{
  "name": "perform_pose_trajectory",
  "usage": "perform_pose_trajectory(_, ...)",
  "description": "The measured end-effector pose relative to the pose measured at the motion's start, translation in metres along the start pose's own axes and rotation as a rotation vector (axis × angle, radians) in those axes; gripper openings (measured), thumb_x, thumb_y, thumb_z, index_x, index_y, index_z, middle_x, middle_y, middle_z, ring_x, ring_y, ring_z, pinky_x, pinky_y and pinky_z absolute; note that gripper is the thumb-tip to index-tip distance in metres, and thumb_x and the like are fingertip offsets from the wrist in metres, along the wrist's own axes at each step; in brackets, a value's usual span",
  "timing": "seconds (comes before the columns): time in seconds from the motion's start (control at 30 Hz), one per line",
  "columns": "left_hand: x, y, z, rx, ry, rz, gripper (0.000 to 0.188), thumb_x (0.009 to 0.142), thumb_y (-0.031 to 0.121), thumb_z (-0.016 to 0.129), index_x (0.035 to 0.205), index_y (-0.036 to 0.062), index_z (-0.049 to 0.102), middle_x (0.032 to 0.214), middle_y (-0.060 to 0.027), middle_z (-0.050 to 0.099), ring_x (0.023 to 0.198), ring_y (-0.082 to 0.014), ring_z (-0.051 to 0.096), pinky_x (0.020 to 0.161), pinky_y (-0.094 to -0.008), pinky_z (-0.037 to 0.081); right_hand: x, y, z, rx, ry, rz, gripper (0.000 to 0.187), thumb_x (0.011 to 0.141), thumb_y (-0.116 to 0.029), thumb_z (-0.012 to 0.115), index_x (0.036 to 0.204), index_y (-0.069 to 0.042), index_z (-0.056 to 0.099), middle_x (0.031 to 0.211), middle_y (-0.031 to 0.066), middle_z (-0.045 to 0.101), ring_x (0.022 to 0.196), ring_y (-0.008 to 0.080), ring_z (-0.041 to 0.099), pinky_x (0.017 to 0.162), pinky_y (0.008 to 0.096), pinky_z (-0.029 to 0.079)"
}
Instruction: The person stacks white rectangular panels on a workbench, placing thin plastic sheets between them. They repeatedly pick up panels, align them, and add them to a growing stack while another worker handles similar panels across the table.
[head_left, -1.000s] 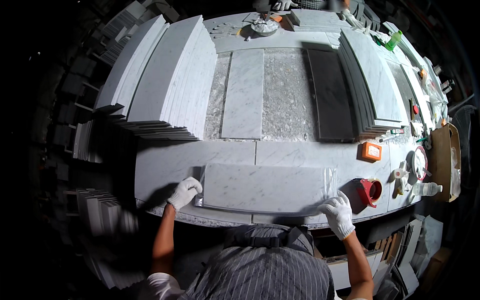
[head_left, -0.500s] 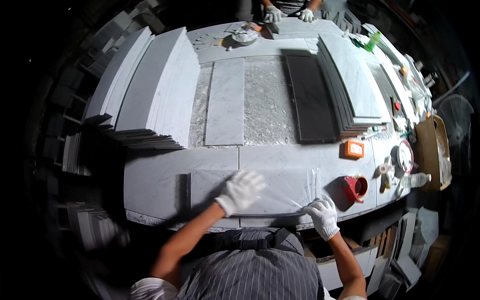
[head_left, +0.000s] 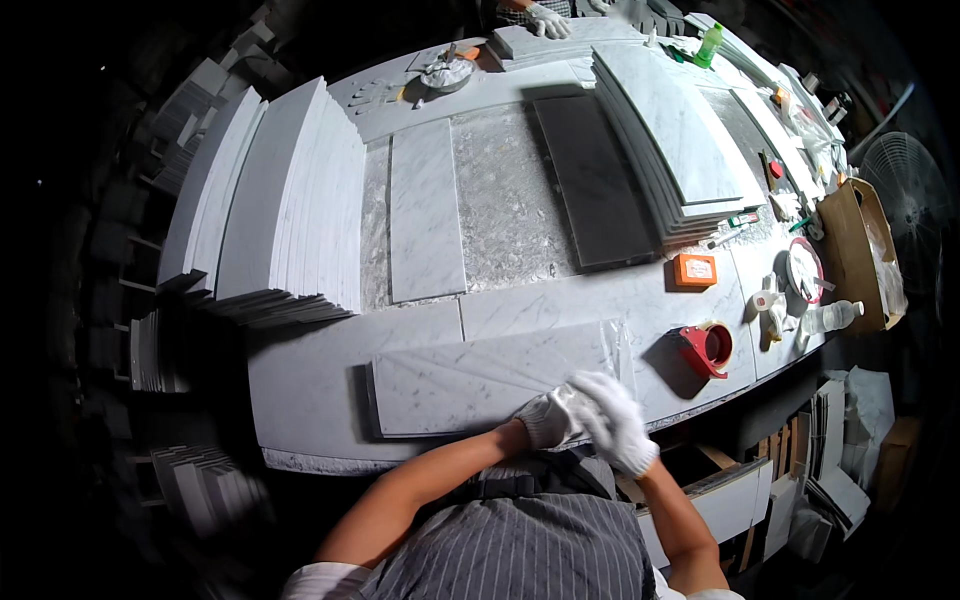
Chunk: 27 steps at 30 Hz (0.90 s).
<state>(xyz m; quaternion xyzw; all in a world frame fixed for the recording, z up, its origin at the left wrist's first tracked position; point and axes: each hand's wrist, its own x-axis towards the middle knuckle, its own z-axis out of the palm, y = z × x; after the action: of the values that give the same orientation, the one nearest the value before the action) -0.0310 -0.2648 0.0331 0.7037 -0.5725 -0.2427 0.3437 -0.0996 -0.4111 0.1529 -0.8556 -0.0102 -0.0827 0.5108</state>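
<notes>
A white-grey veined marble slab [head_left: 470, 385] lies along the near edge of the table, tilted slightly up to the right. Clear plastic film [head_left: 622, 350] covers its right end and shows creases. Both my hands wear white knit gloves and meet at the slab's near right corner. My left hand [head_left: 552, 418] rests at the near edge, its fingers partly hidden by the other hand. My right hand [head_left: 618, 425] crosses over the left one's fingertips and is smeared by motion. Whether either grips the film cannot be made out.
A red tape dispenser [head_left: 704, 348] stands right of the slab, with an orange box [head_left: 694, 270] beyond. Leaning slab stacks [head_left: 290, 210] fill the left; another stack [head_left: 665, 140] stands right. A clear bottle [head_left: 832, 317] lies near a cardboard box [head_left: 850, 240]. Across the table is a co-worker's gloved hand [head_left: 548, 20].
My left hand has moved right and nearer, off the slab's middle to my right hand. My right hand has shifted left. The slab now lies at a slant, and the whole view has turned a little.
</notes>
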Motion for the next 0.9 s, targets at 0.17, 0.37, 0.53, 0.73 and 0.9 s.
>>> perform_pose_trajectory(0.17, -0.019, -0.037, 0.047, -0.248, -0.102, 0.006, 0.022, 0.091, 0.025, 0.054, 0.106, 0.0143, 0.066, 0.115, -0.0117, 0.065, 0.112, -0.0306, 0.059, 0.098, -0.0431, 0.046, 0.034, 0.06, 0.056, -0.466, -0.183, 0.003, 0.05, 0.098, -0.036, 0.048, 0.138, -0.007, 0.049, 0.143, 0.0131, 0.049, 0.136, 0.0306, 0.041, 0.116, 0.0442, 0.023)
perform_pose_trajectory(0.37, 0.015, 0.012, -0.022, 0.196, 0.105, 0.595, 0.022, 0.074, 0.017, 0.057, 0.093, 0.0069, 0.061, 0.087, -0.006, 0.058, 0.082, -0.0242, 0.058, 0.073, -0.0376, 0.048, 0.035, 0.116, 0.022, -0.744, 0.193, 0.135, 0.049, 0.098, -0.038, 0.047, 0.137, -0.008, 0.051, 0.141, 0.0157, 0.05, 0.134, 0.0365, 0.043, 0.113, 0.0473, 0.03)
perform_pose_trajectory(0.53, 0.01, -0.004, -0.026, 0.208, 0.439, 0.408, 0.037, 0.071, 0.009, 0.065, 0.108, 0.0041, 0.063, 0.108, -0.0122, 0.064, 0.098, -0.0312, 0.062, 0.089, -0.0447, 0.05, 0.024, 0.147, 0.015, -0.471, 0.335, 0.248, 0.042, 0.099, -0.029, 0.047, 0.133, -0.005, 0.054, 0.131, 0.0189, 0.057, 0.12, 0.036, 0.054, 0.102, 0.0418, 0.043)
perform_pose_trajectory(0.73, -0.001, -0.003, -0.008, 0.59, -0.006, 0.136, 0.049, 0.083, 0.033, 0.057, 0.13, 0.0194, 0.058, 0.14, -0.0076, 0.052, 0.131, -0.0295, 0.044, 0.114, -0.0513, 0.025, -0.011, 0.164, 0.006, -0.294, 0.431, 0.4, 0.034, 0.1, -0.024, 0.049, 0.125, -0.003, 0.061, 0.128, 0.0188, 0.06, 0.118, 0.0342, 0.057, 0.1, 0.0385, 0.045)
perform_pose_trajectory(0.9, 0.035, 0.002, 0.02, 0.49, 0.084, 0.259, 0.033, 0.082, 0.023, 0.057, 0.113, 0.0152, 0.066, 0.125, -0.0089, 0.062, 0.134, -0.028, 0.042, 0.119, -0.0525, 0.022, -0.005, 0.106, -0.007, -0.06, 0.557, 0.276, 0.036, 0.1, -0.016, 0.051, 0.129, 0.002, 0.056, 0.131, 0.0197, 0.059, 0.123, 0.03, 0.055, 0.105, 0.0385, 0.041)
